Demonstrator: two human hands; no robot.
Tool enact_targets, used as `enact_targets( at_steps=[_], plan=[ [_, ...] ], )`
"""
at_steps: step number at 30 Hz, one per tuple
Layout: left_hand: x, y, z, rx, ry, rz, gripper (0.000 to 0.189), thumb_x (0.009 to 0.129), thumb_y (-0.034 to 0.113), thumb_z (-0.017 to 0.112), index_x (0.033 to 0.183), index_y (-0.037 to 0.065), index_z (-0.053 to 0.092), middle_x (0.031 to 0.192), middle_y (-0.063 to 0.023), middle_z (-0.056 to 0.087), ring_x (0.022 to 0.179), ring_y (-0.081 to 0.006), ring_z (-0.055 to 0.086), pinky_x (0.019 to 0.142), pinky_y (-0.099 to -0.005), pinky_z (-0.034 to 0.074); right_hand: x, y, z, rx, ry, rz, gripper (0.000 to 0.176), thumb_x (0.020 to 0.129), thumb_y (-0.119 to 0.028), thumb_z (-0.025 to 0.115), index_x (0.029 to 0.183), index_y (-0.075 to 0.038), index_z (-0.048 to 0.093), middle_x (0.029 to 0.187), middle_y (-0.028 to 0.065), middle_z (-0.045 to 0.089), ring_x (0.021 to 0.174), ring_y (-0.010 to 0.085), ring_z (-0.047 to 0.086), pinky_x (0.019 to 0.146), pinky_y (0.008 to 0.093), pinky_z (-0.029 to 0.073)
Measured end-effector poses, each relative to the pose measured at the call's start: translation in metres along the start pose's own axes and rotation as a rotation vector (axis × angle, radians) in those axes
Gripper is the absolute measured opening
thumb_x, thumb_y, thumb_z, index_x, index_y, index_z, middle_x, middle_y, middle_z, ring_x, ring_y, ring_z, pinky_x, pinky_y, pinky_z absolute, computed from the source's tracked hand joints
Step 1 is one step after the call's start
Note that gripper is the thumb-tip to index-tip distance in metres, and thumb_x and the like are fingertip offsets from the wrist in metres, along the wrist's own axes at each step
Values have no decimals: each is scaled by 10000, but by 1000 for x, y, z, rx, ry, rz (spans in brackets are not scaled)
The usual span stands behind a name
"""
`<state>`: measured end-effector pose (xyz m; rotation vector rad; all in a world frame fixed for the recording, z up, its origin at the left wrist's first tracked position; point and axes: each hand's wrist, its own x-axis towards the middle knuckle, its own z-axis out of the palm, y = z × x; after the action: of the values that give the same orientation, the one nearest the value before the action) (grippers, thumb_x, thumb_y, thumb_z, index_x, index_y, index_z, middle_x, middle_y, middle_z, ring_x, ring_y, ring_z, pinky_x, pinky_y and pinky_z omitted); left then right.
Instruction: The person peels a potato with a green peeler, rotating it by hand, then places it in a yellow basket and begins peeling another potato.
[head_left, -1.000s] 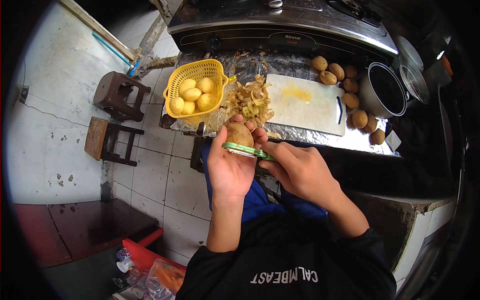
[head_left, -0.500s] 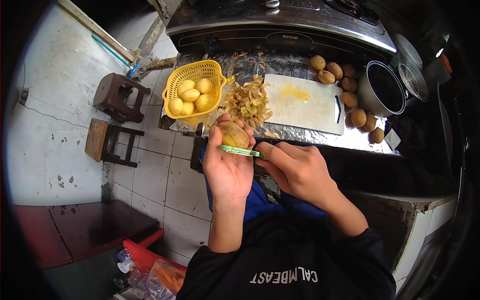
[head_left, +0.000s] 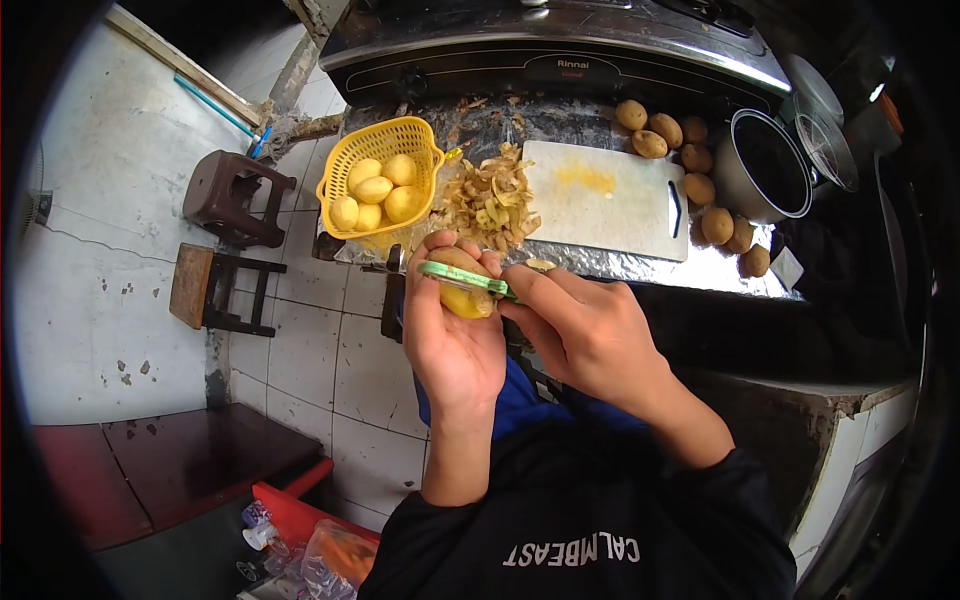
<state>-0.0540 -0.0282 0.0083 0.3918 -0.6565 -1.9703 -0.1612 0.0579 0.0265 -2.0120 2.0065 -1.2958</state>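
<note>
My left hand (head_left: pixel 452 345) is wrapped round a partly peeled potato (head_left: pixel 466 302), its lower side bare and yellow, brown skin still on the upper part. In my right hand (head_left: pixel 590 325) is a green peeler (head_left: pixel 455 274), gripped by its handle, its head lying across the potato. Just beyond my hands a heap of potato peelings (head_left: pixel 495 200) lies on the foil-covered counter. Left of the heap stands a yellow plastic basket (head_left: pixel 330 190) holding several peeled potatoes (head_left: pixel 373 190).
A white cutting board (head_left: pixel 600 225) with a yellowish stain lies right of the peelings. Several unpeeled potatoes (head_left: pixel 699 187) sit along its right side, beside a pot (head_left: pixel 737 185). A stove (head_left: pixel 480 75) runs behind. Two stools (head_left: pixel 235 195) stand on the tiled floor at left.
The peeler has moved up across the potato, away from my body. More yellow flesh shows on the potato's near side, and my right hand has shifted slightly with the peeler.
</note>
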Motion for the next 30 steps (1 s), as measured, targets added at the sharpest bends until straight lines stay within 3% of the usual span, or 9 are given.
enact_targets(
  at_steps=[3,7,10,13,17,19,25,27,30],
  plan=[
    [3,4,-2,-9,-80,19,348,992,258,400,1211,-8,450,1025,-122,526,946,-235,516,901,-354,426,6,-2,-5,30,-24,11,315,787,-100,731,1070,-48,603,683,58,521,547,224,577,459,347,449],
    [8,8,-11,-75,-199,-22,376,984,288,368,1200,-3,468,1009,-142,526,892,-240,533,796,-327,488,4,-7,-8,35,-82,4,313,794,-106,726,1077,-48,606,676,59,529,541,230,576,460,343,450],
    [2,1,-7,252,-39,138,410,960,311,336,1160,-12,491,962,-142,530,799,-222,527,703,-310,489,5,-9,-8,39,-81,1,300,808,-131,699,1083,-54,609,646,47,518,504,221,565,432,340,440],
    [5,5,-7,192,-35,112,418,936,315,315,1100,-13,517,916,-132,537,744,-208,534,651,-294,481,4,-12,-7,42,-80,9,296,809,-133,699,1079,-50,608,642,48,517,503,222,565,431,341,438],
    [10,13,-11,52,-159,86,451,968,341,301,1060,-33,537,880,-115,569,780,-206,565,718,-313,478,5,-14,-7,38,-92,27,298,798,-113,724,1061,-41,604,667,62,528,543,238,579,464,349,449],
    [5,9,-4,225,-20,127,447,952,329,303,1040,-38,544,870,-115,583,788,-203,573,735,-307,475,7,-9,-4,44,-53,10,304,807,-129,703,1084,-53,605,645,52,522,506,232,565,433,346,440],
    [11,14,-11,214,35,129,434,933,302,310,1047,-44,547,856,-119,590,760,-196,566,716,-304,469,9,-3,-5,60,-74,-50,277,836,-157,678,1084,-60,603,630,49,523,491,234,564,419,346,440],
    [19,17,-24,48,-264,60,428,932,313,310,1073,-23,535,914,-123,579,830,-210,592,760,-310,503,6,-1,-1,78,-100,-51,262,840,-158,677,1071,-59,601,631,52,528,499,237,569,426,349,444],
    [17,11,-18,74,-136,29,418,937,316,329,1078,-16,540,915,-123,570,789,-214,575,707,-310,512,6,1,6,120,-49,18,247,846,-148,676,1056,-47,594,662,76,555,536,267,587,453,378,453]
  ],
)
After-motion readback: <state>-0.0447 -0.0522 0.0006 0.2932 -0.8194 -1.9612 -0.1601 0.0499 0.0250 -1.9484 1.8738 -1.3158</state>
